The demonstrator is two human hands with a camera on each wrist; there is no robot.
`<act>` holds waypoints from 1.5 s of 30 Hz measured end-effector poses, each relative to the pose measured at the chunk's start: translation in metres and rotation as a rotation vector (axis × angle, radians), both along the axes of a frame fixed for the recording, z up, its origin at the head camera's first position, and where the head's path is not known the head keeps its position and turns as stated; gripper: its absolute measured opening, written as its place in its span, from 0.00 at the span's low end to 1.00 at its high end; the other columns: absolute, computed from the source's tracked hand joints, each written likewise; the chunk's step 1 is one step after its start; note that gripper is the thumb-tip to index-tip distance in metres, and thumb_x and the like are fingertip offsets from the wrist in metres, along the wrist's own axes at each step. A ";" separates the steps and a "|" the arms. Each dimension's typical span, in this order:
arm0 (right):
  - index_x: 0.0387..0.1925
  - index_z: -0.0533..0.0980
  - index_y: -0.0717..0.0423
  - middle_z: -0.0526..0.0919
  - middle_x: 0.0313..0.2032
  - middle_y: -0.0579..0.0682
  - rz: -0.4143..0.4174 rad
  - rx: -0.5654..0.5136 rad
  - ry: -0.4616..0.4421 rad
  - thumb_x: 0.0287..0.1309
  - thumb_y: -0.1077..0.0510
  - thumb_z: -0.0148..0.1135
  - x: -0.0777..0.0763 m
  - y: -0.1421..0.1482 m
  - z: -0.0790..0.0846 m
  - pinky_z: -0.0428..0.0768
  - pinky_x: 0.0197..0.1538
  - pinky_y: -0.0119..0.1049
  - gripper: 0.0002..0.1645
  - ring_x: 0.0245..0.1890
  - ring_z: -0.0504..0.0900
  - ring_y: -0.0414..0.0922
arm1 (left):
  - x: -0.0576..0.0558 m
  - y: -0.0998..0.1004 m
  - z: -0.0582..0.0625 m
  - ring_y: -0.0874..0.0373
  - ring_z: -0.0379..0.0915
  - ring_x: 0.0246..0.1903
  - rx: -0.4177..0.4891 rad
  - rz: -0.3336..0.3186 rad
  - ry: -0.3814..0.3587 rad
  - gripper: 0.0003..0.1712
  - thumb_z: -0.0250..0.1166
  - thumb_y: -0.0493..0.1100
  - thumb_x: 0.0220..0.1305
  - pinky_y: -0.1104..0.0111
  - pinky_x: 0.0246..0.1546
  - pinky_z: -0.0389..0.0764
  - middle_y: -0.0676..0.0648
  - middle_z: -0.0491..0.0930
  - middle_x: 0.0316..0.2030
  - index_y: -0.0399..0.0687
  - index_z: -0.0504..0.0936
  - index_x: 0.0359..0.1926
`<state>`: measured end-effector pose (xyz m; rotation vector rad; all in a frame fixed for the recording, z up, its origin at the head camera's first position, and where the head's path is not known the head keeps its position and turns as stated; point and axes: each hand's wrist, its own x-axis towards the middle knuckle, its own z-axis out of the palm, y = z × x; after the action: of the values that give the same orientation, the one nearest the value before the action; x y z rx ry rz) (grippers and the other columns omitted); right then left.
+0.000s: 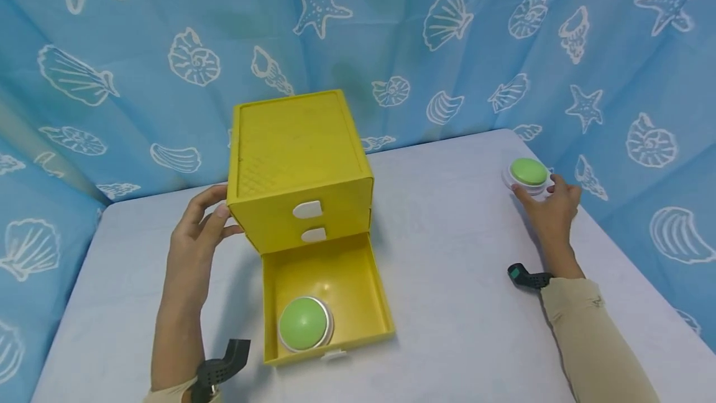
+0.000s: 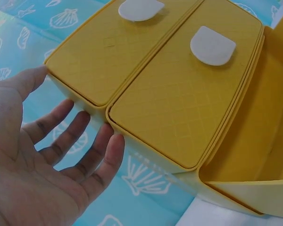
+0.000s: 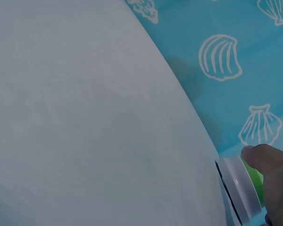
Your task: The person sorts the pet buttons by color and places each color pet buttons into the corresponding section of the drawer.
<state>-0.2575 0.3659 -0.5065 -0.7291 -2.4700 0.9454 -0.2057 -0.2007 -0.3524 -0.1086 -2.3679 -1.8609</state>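
A yellow drawer cabinet [image 1: 296,148] stands left of the middle of the table. Its bottom drawer [image 1: 358,288] is pulled out, and a round green push button [image 1: 302,323] with a white rim lies inside. My left hand [image 1: 197,232] is at the cabinet's left side; in the left wrist view its thumb touches the front corner, with the fingers spread along the side. Far to the right, my right hand [image 1: 552,213] pinches a second green push button [image 1: 528,171] by its white base. In the right wrist view that button [image 3: 243,186] is partly hidden by the hand.
The two upper drawers are closed and have white tabs [image 1: 307,209]. A white cloth covers the table [image 1: 447,254]. Blue curtains [image 1: 391,30] with white shell prints stand behind and along both sides, close to the right hand.
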 end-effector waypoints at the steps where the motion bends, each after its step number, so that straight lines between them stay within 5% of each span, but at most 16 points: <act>1: 0.67 0.54 0.59 0.59 0.52 0.64 0.002 0.001 -0.008 0.47 0.32 0.60 -0.003 0.000 0.000 0.62 0.41 0.46 0.55 0.48 0.60 0.55 | 0.001 -0.001 0.000 0.54 0.70 0.48 -0.004 0.008 0.001 0.25 0.55 0.55 0.65 0.73 0.45 0.76 0.53 0.66 0.57 0.59 0.68 0.61; 9: 0.66 0.53 0.68 0.55 0.55 0.69 0.040 0.028 -0.077 0.44 0.30 0.60 -0.019 0.003 0.000 0.57 0.52 0.58 0.61 0.55 0.55 0.61 | 0.000 -0.005 0.003 0.55 0.69 0.50 -0.003 0.017 0.016 0.24 0.54 0.55 0.65 0.72 0.46 0.76 0.53 0.66 0.57 0.58 0.68 0.61; 15: 0.66 0.53 0.68 0.55 0.55 0.69 0.044 0.033 -0.109 0.41 0.28 0.60 -0.020 0.013 -0.004 0.60 0.50 0.56 0.64 0.55 0.56 0.61 | 0.001 -0.004 0.001 0.55 0.71 0.48 -0.034 0.007 -0.005 0.25 0.53 0.57 0.65 0.69 0.48 0.76 0.54 0.66 0.58 0.61 0.67 0.61; 21: 0.68 0.53 0.60 0.55 0.57 0.64 0.034 -0.043 -0.091 0.37 0.25 0.60 -0.009 0.008 -0.005 0.63 0.50 0.52 0.65 0.56 0.57 0.57 | 0.003 -0.004 0.001 0.55 0.71 0.49 -0.021 0.013 0.004 0.24 0.53 0.55 0.65 0.71 0.47 0.76 0.53 0.66 0.57 0.60 0.68 0.61; 27: 0.65 0.61 0.57 0.60 0.45 0.53 0.011 -0.113 -0.015 0.36 0.27 0.64 0.003 -0.018 0.000 0.65 0.42 0.37 0.60 0.45 0.61 0.46 | 0.003 -0.002 0.002 0.54 0.70 0.49 -0.007 0.023 -0.007 0.24 0.54 0.55 0.65 0.74 0.47 0.75 0.53 0.66 0.58 0.59 0.69 0.61; 35: 0.60 0.67 0.61 0.63 0.40 0.55 0.176 0.001 0.074 0.38 0.33 0.68 0.034 -0.059 0.011 0.62 0.36 0.36 0.53 0.40 0.62 0.47 | 0.000 0.002 0.001 0.54 0.70 0.48 0.019 0.038 -0.008 0.24 0.55 0.55 0.64 0.73 0.47 0.75 0.52 0.67 0.57 0.58 0.70 0.60; 45: 0.59 0.70 0.56 0.64 0.40 0.52 0.280 -0.008 0.112 0.35 0.37 0.72 0.054 -0.088 0.016 0.63 0.37 0.35 0.49 0.39 0.63 0.44 | -0.001 0.002 -0.001 0.54 0.69 0.49 0.019 0.018 0.015 0.24 0.55 0.54 0.65 0.72 0.46 0.76 0.52 0.66 0.57 0.57 0.69 0.60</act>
<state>-0.2033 0.2775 -0.4907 -0.3258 -2.5111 1.0627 -0.2067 -0.1991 -0.3530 -0.0993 -2.3334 -1.8671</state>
